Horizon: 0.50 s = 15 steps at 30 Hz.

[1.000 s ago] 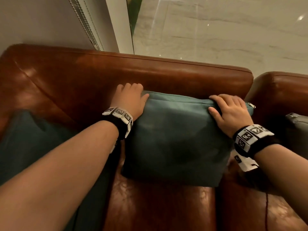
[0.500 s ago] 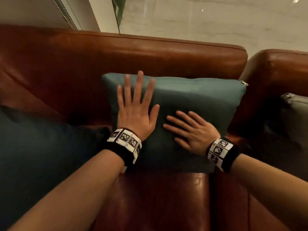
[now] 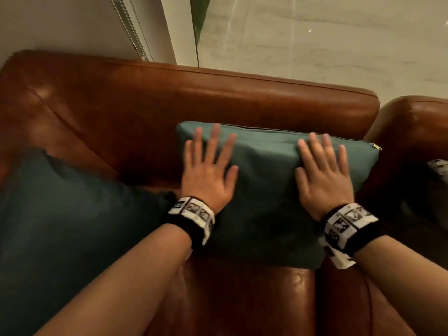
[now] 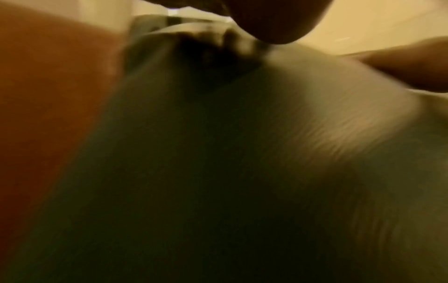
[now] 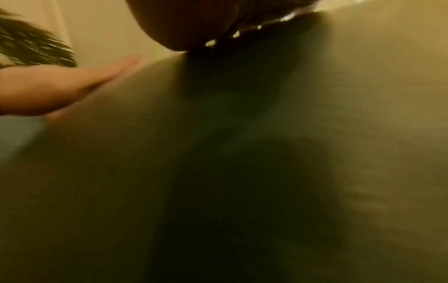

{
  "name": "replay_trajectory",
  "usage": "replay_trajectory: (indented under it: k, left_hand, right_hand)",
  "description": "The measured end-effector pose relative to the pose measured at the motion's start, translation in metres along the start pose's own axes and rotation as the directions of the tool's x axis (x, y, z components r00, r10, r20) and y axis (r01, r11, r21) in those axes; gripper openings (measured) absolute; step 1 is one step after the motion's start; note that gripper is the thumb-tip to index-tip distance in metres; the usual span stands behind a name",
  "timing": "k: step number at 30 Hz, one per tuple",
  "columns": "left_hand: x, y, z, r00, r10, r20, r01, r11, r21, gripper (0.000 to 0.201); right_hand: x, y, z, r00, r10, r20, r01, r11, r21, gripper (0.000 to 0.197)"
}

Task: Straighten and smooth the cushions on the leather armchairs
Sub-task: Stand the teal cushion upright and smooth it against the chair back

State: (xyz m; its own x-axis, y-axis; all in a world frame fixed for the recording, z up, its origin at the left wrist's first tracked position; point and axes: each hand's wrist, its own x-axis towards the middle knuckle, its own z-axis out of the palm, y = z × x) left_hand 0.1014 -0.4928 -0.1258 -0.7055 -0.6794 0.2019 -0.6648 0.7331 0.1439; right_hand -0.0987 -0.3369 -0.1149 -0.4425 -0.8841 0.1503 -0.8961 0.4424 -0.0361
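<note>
A teal cushion (image 3: pixel 266 190) leans upright against the back of a brown leather armchair (image 3: pixel 194 98), its zip at the top right corner. My left hand (image 3: pixel 208 166) lies flat on the cushion's left half with fingers spread. On the right half my right hand (image 3: pixel 322 173) presses flat, fingers straight and pointing up toward the top seam. Both wrist views are blurred and show only teal cushion fabric (image 4: pixel 218 172) (image 5: pixel 242 153) close up, with the heel of each hand at the top edge.
A second, darker teal cushion (image 3: pixel 60 226) lies at the left of the seat. Another leather armchair (image 3: pixel 417 132) stands at the right with a grey cushion (image 3: pixel 438 168) on it. A wall, a blind cord and a pale marble floor lie behind the chairs.
A second ago both hands gripped the cushion's top corners. They then flattened on its front. Since half a second ago the right hand has slid right and up, and the left stays flat.
</note>
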Motion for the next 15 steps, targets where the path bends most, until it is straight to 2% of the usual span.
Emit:
replay_trajectory:
  k: [2,3,5,7,9,11,12,13,15]
  left_hand:
    - [0.016,0.031,-0.002,0.971,0.236,0.036,-0.235,0.972,-0.021,0.062]
    - [0.023,0.037,-0.001,0.959,0.276,0.069,-0.274,0.961,-0.035,0.06]
    - [0.036,0.024,0.006,0.962,0.247,0.115,-0.243,0.969,-0.047,0.058]
    - [0.046,-0.004,0.009,0.972,0.198,0.125,-0.196,0.98,-0.026,0.059]
    - [0.053,-0.03,0.005,0.979,0.159,0.128,-0.16,0.987,-0.002,0.061]
    - [0.056,-0.037,0.002,0.979,0.131,0.154,-0.135,0.991,0.012,0.062]
    - [0.057,-0.035,-0.001,0.98,0.115,0.164,-0.12,0.992,0.021,0.063]
    - [0.057,-0.03,-0.004,0.981,0.1,0.167,-0.107,0.994,0.034,0.064]
    - [0.063,-0.014,-0.012,0.98,0.121,0.156,-0.13,0.99,0.049,0.064]
  right_hand:
    - [-0.002,-0.028,0.008,0.988,-0.155,0.001,0.155,0.988,0.022,0.061]
    - [-0.002,-0.034,0.013,0.978,-0.206,0.019,0.206,0.978,0.021,0.06]
    - [0.007,-0.02,0.014,0.974,-0.215,0.065,0.216,0.976,-0.003,0.06]
    - [0.016,0.01,0.012,0.988,-0.133,0.084,0.136,0.99,-0.036,0.061]
    - [0.021,0.044,0.008,0.997,0.032,0.077,-0.026,0.997,-0.068,0.062]
    - [0.023,0.065,0.002,0.973,0.223,0.053,-0.219,0.973,-0.078,0.062]
    - [0.024,0.067,-0.001,0.966,0.257,0.039,-0.253,0.964,-0.088,0.061]
    - [0.025,0.064,-0.004,0.973,0.232,0.022,-0.229,0.969,-0.092,0.06]
    - [0.036,0.047,-0.011,0.996,0.089,-0.013,-0.09,0.995,-0.035,0.056]
